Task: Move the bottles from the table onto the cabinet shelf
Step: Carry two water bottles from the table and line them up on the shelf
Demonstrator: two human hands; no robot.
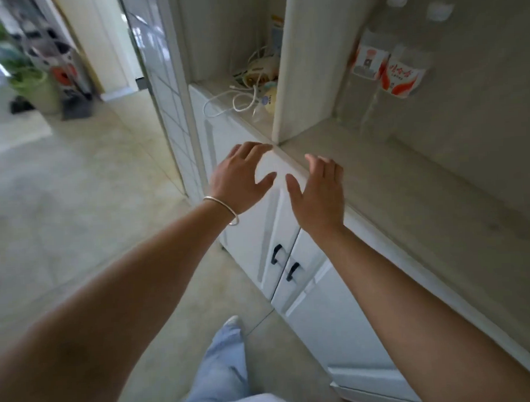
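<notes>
Two clear plastic bottles with white caps and red-and-white labels stand side by side at the back of the cabinet shelf [409, 188]: one [368, 62] on the left, the other [402, 76] to its right. My left hand [241, 174], with a silver bracelet on the wrist, hovers in front of the shelf's front edge with fingers spread and nothing in it. My right hand [318, 192] is beside it at the shelf edge, also spread and empty. Both hands are well short of the bottles. The table is out of view.
A white upright divider [300, 65] separates the shelf from a left compartment holding a white cable [229, 102] and small devices. Below are white cabinet doors with black handles [286, 263]. A tiled floor, a doorway and a potted plant [30, 80] lie to the left.
</notes>
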